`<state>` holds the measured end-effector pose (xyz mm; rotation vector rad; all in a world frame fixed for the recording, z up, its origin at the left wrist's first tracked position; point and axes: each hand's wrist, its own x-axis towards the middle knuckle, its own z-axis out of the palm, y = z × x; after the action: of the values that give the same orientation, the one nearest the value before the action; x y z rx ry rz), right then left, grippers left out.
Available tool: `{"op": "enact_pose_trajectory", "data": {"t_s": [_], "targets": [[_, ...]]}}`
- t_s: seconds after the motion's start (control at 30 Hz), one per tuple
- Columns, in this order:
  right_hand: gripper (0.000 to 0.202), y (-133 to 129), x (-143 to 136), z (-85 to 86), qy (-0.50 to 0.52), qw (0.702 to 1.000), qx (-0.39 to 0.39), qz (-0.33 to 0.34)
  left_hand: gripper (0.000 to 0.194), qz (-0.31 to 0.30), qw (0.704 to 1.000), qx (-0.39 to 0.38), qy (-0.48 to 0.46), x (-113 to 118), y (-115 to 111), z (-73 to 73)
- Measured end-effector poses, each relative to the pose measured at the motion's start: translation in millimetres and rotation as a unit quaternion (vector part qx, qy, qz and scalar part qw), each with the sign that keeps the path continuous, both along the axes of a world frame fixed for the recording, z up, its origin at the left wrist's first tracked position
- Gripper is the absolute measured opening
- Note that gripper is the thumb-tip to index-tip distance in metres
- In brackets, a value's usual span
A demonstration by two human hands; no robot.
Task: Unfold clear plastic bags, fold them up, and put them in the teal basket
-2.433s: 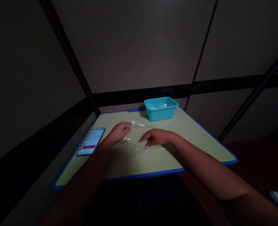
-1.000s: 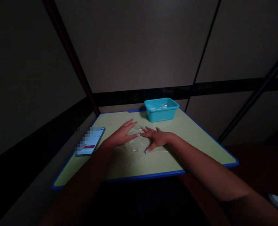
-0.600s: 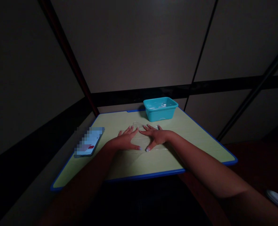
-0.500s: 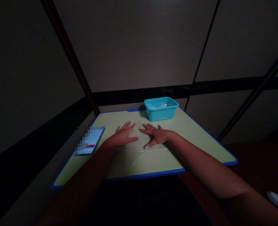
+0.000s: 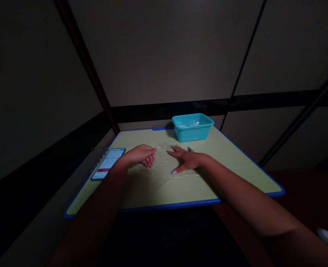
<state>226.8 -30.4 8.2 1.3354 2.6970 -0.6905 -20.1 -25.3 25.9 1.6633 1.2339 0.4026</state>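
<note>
A thin, clear plastic bag or sheet (image 5: 164, 167) lies spread on the table, creased and hard to see against the pale top. My right hand (image 5: 187, 159) rests flat on its right part, fingers spread and thumb pointing toward me. My left hand (image 5: 143, 154) is at the left part of the plastic, its fingers curled in and its thumb stretched to the right. Whether plastic is caught inside those curled fingers is hidden.
A turquoise plastic basin (image 5: 193, 133) with clear, shiny material inside stands at the back of the table. A phone (image 5: 108, 163) with a lit screen lies at the left edge. The yellowish table (image 5: 236, 163) has a blue rim, with wall panels (image 5: 164, 52) behind it.
My left hand has gone from lying flat with spread fingers to curled fingers, turned onto its side. My right hand stays flat on the plastic. The view has shifted slightly.
</note>
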Motion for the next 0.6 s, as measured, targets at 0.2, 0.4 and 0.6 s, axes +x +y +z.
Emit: {"op": "enact_pose_trajectory", "data": {"t_s": [0.2, 0.4, 0.6], "targets": [[0.109, 0, 0, 1.4, -0.005, 1.0, -0.012, -0.005, 0.038, -0.111, 0.985, 0.024, 0.133, -19, -1, 9.0], [0.109, -2, 0, 3.0, -0.017, 1.0, -0.012, -0.009, 0.023, -0.181, 0.95, 0.07, 0.246, -28, 2, 5.1], [0.109, 0, 0, 1.9, -0.023, 1.0, -0.008, -0.005, 0.016, -0.212, 0.956, 0.091, 0.183, -19, -2, 9.8]]}}
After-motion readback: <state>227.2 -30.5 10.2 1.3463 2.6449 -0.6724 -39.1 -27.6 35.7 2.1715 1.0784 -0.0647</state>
